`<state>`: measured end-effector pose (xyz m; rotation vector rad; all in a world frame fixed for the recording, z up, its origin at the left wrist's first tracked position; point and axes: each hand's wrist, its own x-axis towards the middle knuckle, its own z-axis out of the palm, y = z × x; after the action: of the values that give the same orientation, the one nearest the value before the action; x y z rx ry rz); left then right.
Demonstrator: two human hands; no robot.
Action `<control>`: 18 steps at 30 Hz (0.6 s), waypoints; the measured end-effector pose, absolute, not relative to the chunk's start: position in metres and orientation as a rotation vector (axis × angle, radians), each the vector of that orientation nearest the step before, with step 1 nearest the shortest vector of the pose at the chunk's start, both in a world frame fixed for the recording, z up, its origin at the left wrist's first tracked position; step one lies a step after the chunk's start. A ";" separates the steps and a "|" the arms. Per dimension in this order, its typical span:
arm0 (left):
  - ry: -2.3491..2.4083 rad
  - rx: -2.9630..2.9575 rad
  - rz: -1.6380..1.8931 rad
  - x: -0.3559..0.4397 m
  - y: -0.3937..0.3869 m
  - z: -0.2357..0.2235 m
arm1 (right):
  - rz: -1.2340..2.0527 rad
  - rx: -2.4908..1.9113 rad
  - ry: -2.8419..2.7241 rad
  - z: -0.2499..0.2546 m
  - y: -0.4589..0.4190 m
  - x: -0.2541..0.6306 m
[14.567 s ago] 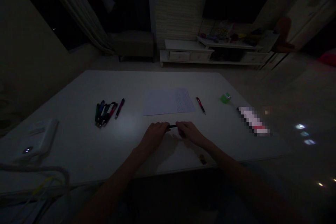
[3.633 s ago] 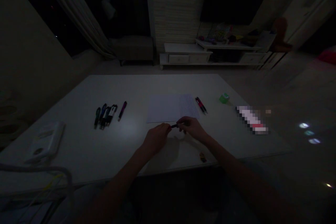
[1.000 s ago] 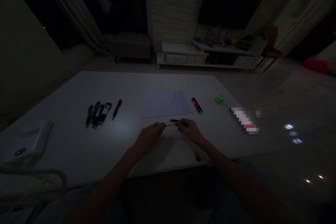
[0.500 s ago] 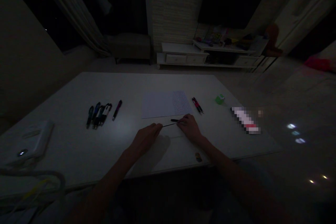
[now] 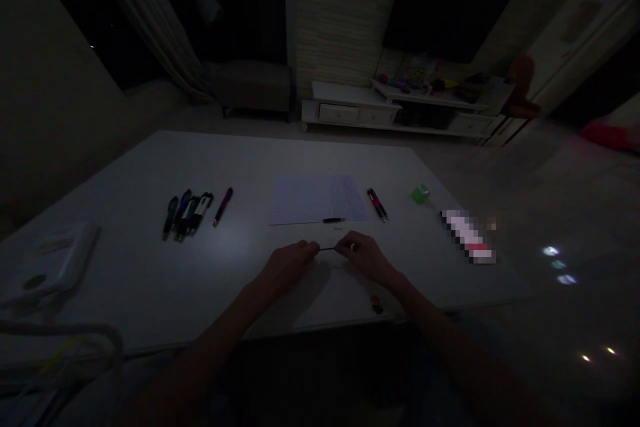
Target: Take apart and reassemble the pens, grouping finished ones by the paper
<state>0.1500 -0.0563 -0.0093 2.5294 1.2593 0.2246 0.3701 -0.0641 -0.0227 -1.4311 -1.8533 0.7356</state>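
Note:
Both hands hold a thin dark pen refill [image 5: 327, 249] level above the white table. My left hand [image 5: 293, 265] pinches its left end. At the other end, the fingertips of my right hand [image 5: 365, 255] are closed on it. Just beyond the hands, a black pen barrel [image 5: 334, 220] lies across the near edge of a white sheet of paper [image 5: 300, 200] with handwriting on its right part. A tiny pale piece [image 5: 339, 228], perhaps a spring, rests between the barrel and my hands; it is too small to be sure.
Several pens [image 5: 187, 215] lie grouped at the left, with a purple pen [image 5: 223, 207] beside them. Two red-and-black pens [image 5: 377, 205] are right of the paper. Further right are a green sharpener-like cube [image 5: 420, 194] and a blurred-out phone [image 5: 467, 237]. A white box [image 5: 55, 260] stands far left.
My right hand has let go of the black barrel, which now lies at the paper's edge. Both hands have come slightly nearer to me and closer together on the refill.

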 end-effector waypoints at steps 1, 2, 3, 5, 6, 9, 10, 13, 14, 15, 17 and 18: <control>1.265 2.528 0.212 0.150 -0.056 -0.009 | 0.739 -1.450 -1.855 -0.022 -0.063 0.375; 1.272 2.524 0.205 0.149 -0.056 -0.010 | 0.735 -1.477 -1.851 -0.022 -0.060 0.381; 1.285 2.518 0.206 0.147 -0.055 -0.010 | 0.720 -1.515 -1.836 -0.023 -0.057 0.387; 1.320 2.497 0.232 0.145 -0.054 -0.013 | 0.664 -1.615 -1.781 -0.026 -0.051 0.397; 1.337 2.485 0.251 0.144 -0.053 -0.014 | 0.634 -1.661 -1.752 -0.029 -0.048 0.400; 1.346 2.469 0.297 0.144 -0.052 -0.020 | 0.532 -1.725 -1.716 -0.038 -0.044 0.398; 1.328 2.476 0.306 0.145 -0.053 -0.022 | 0.506 -1.719 -1.733 -0.041 -0.043 0.395; 1.239 2.516 0.357 0.153 -0.054 -0.027 | 0.447 -1.686 -1.784 -0.044 -0.040 0.385; 1.218 2.525 0.386 0.157 -0.054 -0.029 | 0.443 -1.683 -1.793 -0.043 -0.039 0.384; 1.210 2.523 0.419 0.160 -0.055 -0.031 | 0.438 -1.685 -1.790 -0.042 -0.038 0.383; 1.220 2.502 0.485 0.167 -0.054 -0.035 | 0.419 -1.681 -1.776 -0.038 -0.036 0.386; 1.228 2.491 0.512 0.171 -0.053 -0.037 | 0.406 -1.666 -1.774 -0.035 -0.036 0.389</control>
<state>0.1706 -0.0535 -0.0367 2.4910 1.2277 0.5118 0.3888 -0.0358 -0.0355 -1.6664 -1.7740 0.4059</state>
